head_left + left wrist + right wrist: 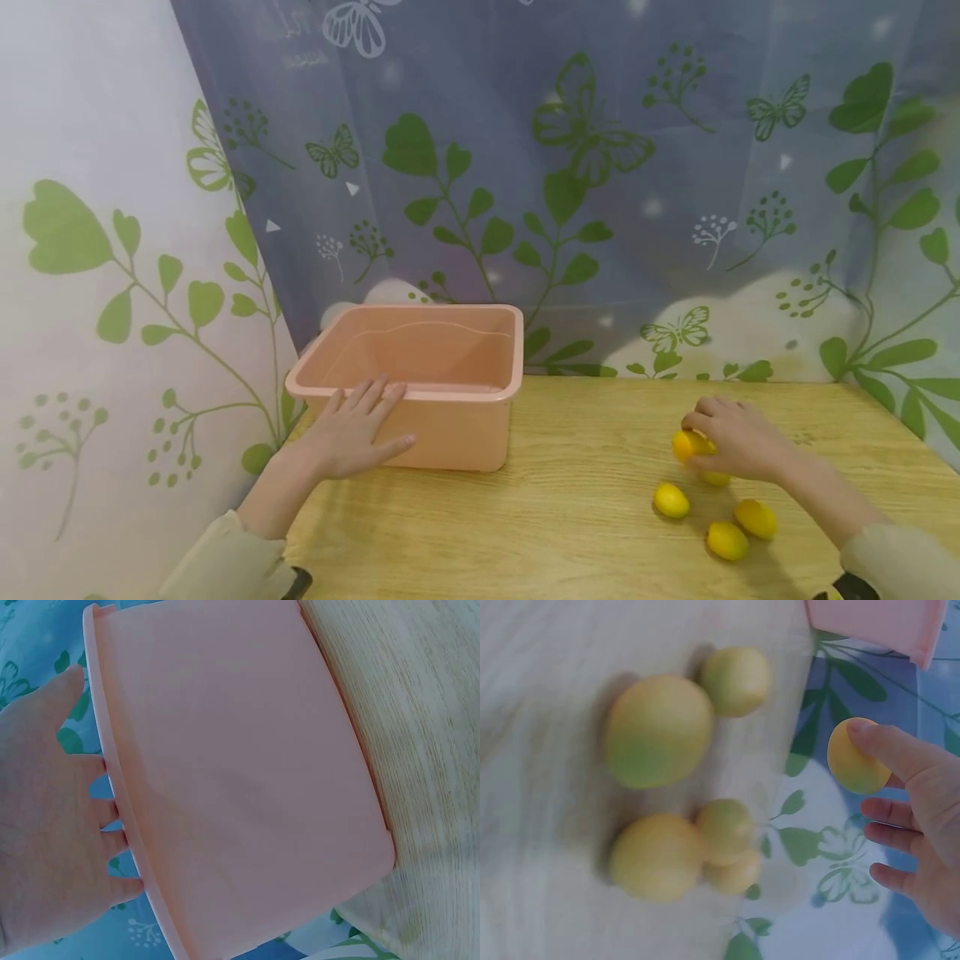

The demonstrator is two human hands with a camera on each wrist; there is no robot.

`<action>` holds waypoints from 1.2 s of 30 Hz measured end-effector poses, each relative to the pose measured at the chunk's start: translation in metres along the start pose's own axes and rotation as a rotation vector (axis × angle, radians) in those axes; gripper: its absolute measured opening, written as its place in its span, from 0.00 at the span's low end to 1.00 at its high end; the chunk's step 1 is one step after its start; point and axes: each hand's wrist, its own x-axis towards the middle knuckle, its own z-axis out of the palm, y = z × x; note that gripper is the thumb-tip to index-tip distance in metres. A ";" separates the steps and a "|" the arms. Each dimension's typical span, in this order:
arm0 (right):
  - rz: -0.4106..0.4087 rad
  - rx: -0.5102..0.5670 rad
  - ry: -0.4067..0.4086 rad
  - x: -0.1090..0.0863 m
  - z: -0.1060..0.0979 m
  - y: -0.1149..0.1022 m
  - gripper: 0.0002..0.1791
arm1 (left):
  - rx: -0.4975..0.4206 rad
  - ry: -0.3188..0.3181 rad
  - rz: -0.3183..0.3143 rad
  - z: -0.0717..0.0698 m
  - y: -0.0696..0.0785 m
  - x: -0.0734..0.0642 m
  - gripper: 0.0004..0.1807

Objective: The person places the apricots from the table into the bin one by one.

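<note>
My left hand point(352, 435) lies at the near rim of a pink plastic basin point(457, 432), fingers fairly straight and fingertips over the edge. In the left wrist view, those fingertips point(112, 810) meet the rim, while the thumb is spread apart. To the right, my right hand point(738, 435) pinches a yellow lemon point(855, 761) between thumb and forefinger; its other fingers are loosely bent. Several more lemons lie beneath and in front of that hand, among them one lemon point(671, 500) on the left and another lemon point(727, 541) nearest me.
The basin stands at the left of a wood-grain table point(570, 508), near the back. Behind the table hangs a blue curtain point(480, 75) printed with leaves and butterflies, and a pale patterned sheet point(112, 333) borders the left side.
</note>
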 end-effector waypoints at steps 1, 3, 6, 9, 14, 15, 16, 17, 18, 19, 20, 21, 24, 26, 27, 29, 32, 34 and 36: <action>-0.008 -0.007 0.011 0.003 -0.003 -0.001 0.18 | 0.002 -0.005 0.000 -0.001 0.000 0.000 0.44; -0.025 -0.014 0.030 0.010 -0.008 -0.004 0.17 | 0.003 -0.015 -0.004 -0.001 0.000 0.001 0.45; -0.030 -0.005 0.019 0.022 -0.017 -0.010 0.17 | -0.002 -0.024 -0.004 -0.002 0.000 0.000 0.45; -0.023 0.009 0.006 0.035 -0.025 -0.018 0.17 | -0.006 -0.030 -0.002 -0.004 0.000 -0.002 0.46; -0.030 0.023 0.016 0.058 -0.035 -0.030 0.20 | -0.007 -0.029 0.004 -0.006 0.001 -0.002 0.46; -0.036 0.024 0.022 0.062 -0.036 -0.033 0.20 | -0.004 -0.029 0.004 -0.006 0.001 -0.002 0.46; -0.040 0.026 0.026 0.067 -0.038 -0.035 0.21 | -0.001 -0.027 0.006 -0.006 0.001 -0.002 0.46; -0.046 0.026 0.031 0.071 -0.039 -0.038 0.21 | -0.001 -0.025 0.008 -0.005 0.001 -0.002 0.46; -0.051 0.028 0.035 0.076 -0.040 -0.040 0.21 | 0.002 -0.023 0.011 -0.005 0.001 -0.002 0.46; -0.061 0.027 0.042 0.080 -0.041 -0.042 0.21 | 0.006 -0.021 0.011 -0.004 0.001 -0.002 0.46; -0.069 0.024 0.049 0.084 -0.042 -0.044 0.20 | 0.009 -0.017 0.012 -0.003 0.001 -0.002 0.46; -0.074 0.024 0.053 0.088 -0.044 -0.046 0.20 | 0.017 -0.014 0.013 -0.002 0.001 -0.002 0.46; -0.090 0.021 0.061 0.100 -0.047 -0.052 0.20 | 0.024 0.002 0.019 0.001 0.001 -0.003 0.46; -0.094 0.021 0.070 0.106 -0.049 -0.055 0.19 | 0.027 0.011 0.023 0.002 0.001 -0.003 0.45; -0.096 0.021 0.078 0.109 -0.050 -0.057 0.19 | 0.031 0.013 0.023 0.003 0.002 -0.003 0.45; -0.100 0.018 0.098 0.114 -0.051 -0.060 0.19 | 0.032 0.019 0.026 0.003 0.002 -0.004 0.45; -0.106 0.017 0.122 0.123 -0.053 -0.066 0.18 | 0.030 0.027 0.031 0.003 0.003 -0.004 0.45; -0.110 0.020 0.125 0.129 -0.055 -0.071 0.19 | 0.034 0.028 0.032 0.003 0.003 -0.004 0.45; -0.114 0.029 0.121 0.135 -0.058 -0.077 0.19 | 0.037 0.030 0.034 0.003 0.003 -0.005 0.45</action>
